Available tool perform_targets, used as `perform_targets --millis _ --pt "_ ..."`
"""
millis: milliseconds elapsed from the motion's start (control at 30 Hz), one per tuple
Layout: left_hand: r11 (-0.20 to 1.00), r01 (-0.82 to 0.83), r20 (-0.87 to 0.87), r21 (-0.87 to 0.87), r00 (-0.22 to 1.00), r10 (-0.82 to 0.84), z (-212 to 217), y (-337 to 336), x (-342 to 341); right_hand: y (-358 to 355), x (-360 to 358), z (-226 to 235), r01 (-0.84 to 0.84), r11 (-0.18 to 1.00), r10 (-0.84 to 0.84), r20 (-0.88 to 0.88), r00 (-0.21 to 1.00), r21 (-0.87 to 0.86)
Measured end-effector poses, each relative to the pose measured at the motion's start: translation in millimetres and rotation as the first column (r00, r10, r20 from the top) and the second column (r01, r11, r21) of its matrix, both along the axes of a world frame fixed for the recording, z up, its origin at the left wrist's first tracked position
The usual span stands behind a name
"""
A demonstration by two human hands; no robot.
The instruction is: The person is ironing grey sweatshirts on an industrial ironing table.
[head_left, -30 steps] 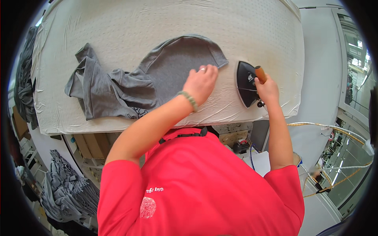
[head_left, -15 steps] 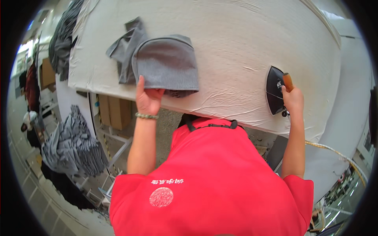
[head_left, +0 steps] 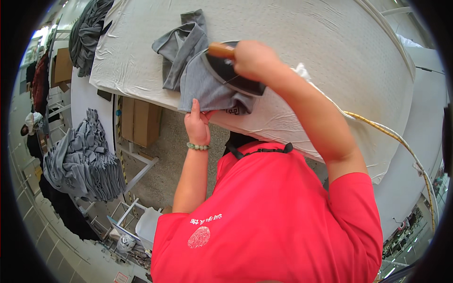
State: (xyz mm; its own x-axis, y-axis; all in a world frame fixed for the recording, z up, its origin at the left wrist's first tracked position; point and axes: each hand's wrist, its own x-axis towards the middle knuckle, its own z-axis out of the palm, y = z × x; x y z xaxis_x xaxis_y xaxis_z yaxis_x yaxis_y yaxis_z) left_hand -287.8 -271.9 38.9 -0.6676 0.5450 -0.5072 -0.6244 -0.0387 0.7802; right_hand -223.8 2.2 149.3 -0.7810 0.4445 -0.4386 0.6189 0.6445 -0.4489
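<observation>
- Grey cloth heaps (head_left: pixel 85 165): two, at left and upper left; their pieces cannot be counted.
- Left hand (head_left: pixel 197 128): one, mid-frame, pinching the garment's near edge, thumb on top.
- Grey garment (head_left: pixel 200 85): one, upper centre, on the pale table (head_left: pixel 137 66).
- Iron (head_left: pixel 222 67): one, on or just over the garment; pressing seems in hand, and the next move likely calls for a taut edge, fingers clear.
- Right hand (head_left: pixel 255 59): one, wrapped round the iron's handle.

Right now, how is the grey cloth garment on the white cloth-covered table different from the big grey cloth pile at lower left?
The grey cloth garment lies on the white cloth-covered table; the grey cloth pile is off it. A black, brown-handled iron is over part of the garment, but not the pile. Both are grey fabric.
</observation>
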Motion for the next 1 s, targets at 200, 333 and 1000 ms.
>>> perform_targets --millis 200,333,1000 --pt "0.969 -0.194 0.313 0.152 0.940 0.138 42 33 21 66 135 -21 0.389 0.894 -0.426 0.153 0.892 0.223" --pt "0.955 -0.073 0.494 0.288 0.866 -0.083 34 75 18 86 306 -37 0.613 0.725 -0.656 0.043 0.754 0.313" --pt "0.640 0.426 -0.666 0.640 0.723 0.185 416 183 0 91 321 76 0.706 0.635 -0.162 -0.840 0.518 0.313"
